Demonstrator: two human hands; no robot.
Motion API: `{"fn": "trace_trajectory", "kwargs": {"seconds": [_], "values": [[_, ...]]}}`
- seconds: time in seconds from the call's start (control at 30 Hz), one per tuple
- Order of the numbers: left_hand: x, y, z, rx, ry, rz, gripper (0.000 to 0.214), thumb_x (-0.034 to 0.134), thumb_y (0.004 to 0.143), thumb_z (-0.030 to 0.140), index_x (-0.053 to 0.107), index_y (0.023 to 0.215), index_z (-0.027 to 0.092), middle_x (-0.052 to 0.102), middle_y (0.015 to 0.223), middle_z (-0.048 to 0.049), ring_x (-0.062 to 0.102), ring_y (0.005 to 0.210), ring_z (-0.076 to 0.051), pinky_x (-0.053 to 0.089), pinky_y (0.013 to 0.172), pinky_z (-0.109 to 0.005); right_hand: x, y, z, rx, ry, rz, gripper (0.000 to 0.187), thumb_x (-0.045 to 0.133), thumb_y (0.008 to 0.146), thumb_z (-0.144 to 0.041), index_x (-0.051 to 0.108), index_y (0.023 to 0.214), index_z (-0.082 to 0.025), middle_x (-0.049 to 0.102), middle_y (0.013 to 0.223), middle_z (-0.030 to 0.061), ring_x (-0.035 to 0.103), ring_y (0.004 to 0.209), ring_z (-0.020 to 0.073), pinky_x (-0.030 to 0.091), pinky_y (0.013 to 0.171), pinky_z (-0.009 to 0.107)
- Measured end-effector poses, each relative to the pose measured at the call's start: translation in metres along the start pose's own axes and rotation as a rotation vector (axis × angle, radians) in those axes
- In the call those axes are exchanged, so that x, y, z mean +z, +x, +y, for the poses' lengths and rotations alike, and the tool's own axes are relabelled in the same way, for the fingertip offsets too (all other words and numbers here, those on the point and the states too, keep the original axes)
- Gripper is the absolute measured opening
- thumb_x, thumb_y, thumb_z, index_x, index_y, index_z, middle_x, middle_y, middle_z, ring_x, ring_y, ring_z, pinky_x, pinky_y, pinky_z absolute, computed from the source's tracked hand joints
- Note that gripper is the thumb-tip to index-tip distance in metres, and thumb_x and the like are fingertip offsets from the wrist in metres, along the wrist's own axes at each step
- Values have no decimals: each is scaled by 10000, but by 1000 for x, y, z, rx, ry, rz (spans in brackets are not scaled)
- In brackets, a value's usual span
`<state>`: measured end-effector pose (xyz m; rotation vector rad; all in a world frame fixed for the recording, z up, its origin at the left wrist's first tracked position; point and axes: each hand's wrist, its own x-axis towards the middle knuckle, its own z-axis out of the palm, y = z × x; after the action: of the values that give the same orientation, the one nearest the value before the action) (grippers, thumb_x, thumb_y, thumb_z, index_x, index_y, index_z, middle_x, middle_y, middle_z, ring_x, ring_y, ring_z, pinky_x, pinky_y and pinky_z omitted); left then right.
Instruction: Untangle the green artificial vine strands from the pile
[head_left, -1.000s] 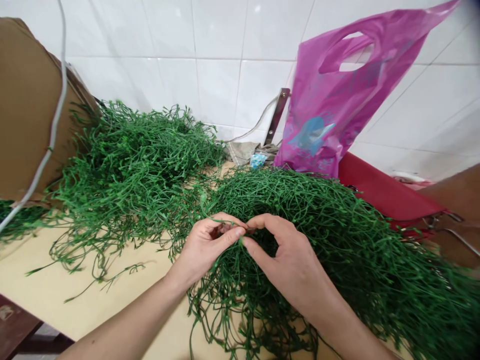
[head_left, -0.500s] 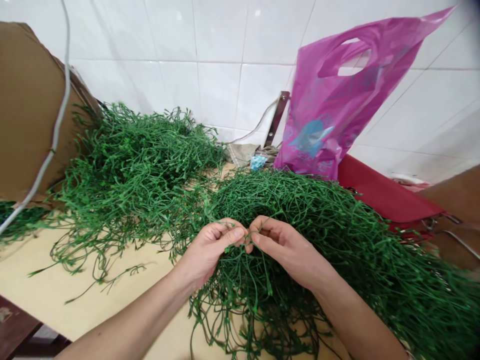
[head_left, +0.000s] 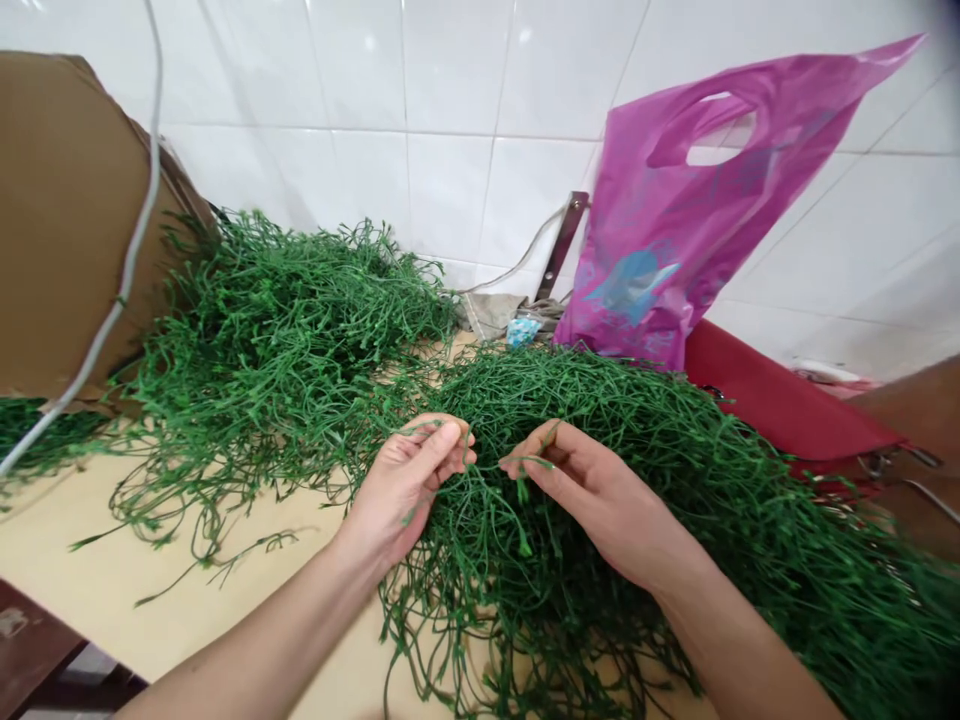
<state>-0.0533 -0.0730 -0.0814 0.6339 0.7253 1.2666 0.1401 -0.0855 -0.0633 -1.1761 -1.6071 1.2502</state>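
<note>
Close together, not touching

Far beyond both hands rises a white tiled wall (head_left: 450,130), and a pale yellow bench (head_left: 150,600) lies beneath them. Well left of the left hand (head_left: 405,490), a cardboard sheet (head_left: 67,200) stands tilted, with a white cable (head_left: 148,170) running down it. Beyond the right hand (head_left: 592,495) hangs a pink plastic bag (head_left: 660,230), and a red panel (head_left: 780,400) lies past that hand to its right. The main vine heap (head_left: 645,420), of artificial-looking green stems, spreads beyond and right of the right hand, with loose stems trailing under both hands. A second vine heap (head_left: 277,340) sits beyond the left hand, towards the cardboard. Just past the main heap, a metal bracket (head_left: 561,245) and a small blue packet (head_left: 523,332) show by the bag. The left hand is half curled, palm up, with stems across its fingers; whether it grips them cannot be told. The right hand pinches a thin strand (head_left: 529,462) between thumb and forefinger.
</note>
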Motion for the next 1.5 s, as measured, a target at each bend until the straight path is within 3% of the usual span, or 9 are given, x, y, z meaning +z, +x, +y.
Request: {"fn": "trace_trajectory", "kwargs": {"seconds": [0.17,0.37,0.43,0.6,0.8,1.0,1.2,1.4,1.5], "values": [[2,-3,-3,21,116,-48,272,906,665,366,756,776,168,713,664,20,649,600,-65,490,628,-145,-4,-16,-21,-145,-470,96,94,535,939,-219,618,899,-241,648,830,-8,606,770,152,492,752,283],[-1,-2,-4,108,202,-45,240,894,682,355,753,771,183,711,667,29,643,615,-81,506,664,-179,-3,-25,-30,-465,-923,535,201,550,957,-245,620,1139,-194,657,1169,122,575,1147,269,430,1030,444],[-1,-4,-4,122,253,-60,221,880,704,345,752,783,184,721,693,23,647,631,-90,510,669,-189,5,-27,-30,-487,-898,503,172,535,981,-273,626,1112,-209,668,1156,118,579,1147,269,425,1036,460],[4,-13,-3,175,397,-91,184,845,747,335,753,778,178,725,730,0,636,680,-116,500,665,-204,33,-24,-17,-304,-713,187,29,640,923,-266,649,925,-239,726,1004,65,641,1020,266,458,961,471],[4,-12,-4,177,338,-95,196,804,798,357,722,808,180,730,788,-6,640,750,-125,501,735,-220,37,-19,-12,-199,-489,192,124,563,879,-164,652,896,-249,740,925,27,658,873,212,482,849,379],[6,-13,-9,-13,70,-127,314,847,752,390,625,763,167,752,823,-5,700,761,-119,551,816,-248,26,-12,-15,1,-216,178,118,555,837,-262,629,750,-233,604,680,-23,534,636,154,425,615,287],[5,-10,4,28,-57,-27,378,884,708,352,545,758,192,661,676,64,731,715,-116,565,725,-206,4,0,1,53,112,255,126,574,810,-277,585,697,-221,735,766,30,650,782,184,480,815,336],[2,-11,2,158,110,-86,256,792,821,375,627,774,185,752,787,9,745,913,-177,538,954,-328,4,-6,-10,-72,-155,267,251,605,886,-336,656,1111,-238,711,1182,76,646,1104,229,455,1006,384],[1,-14,-1,248,210,-91,197,768,847,358,668,806,193,779,853,-10,732,985,-183,513,987,-329,16,-14,-19,-120,-247,244,263,547,947,-383,663,1146,-254,709,1192,79,648,1105,238,461,1004,383]]}}
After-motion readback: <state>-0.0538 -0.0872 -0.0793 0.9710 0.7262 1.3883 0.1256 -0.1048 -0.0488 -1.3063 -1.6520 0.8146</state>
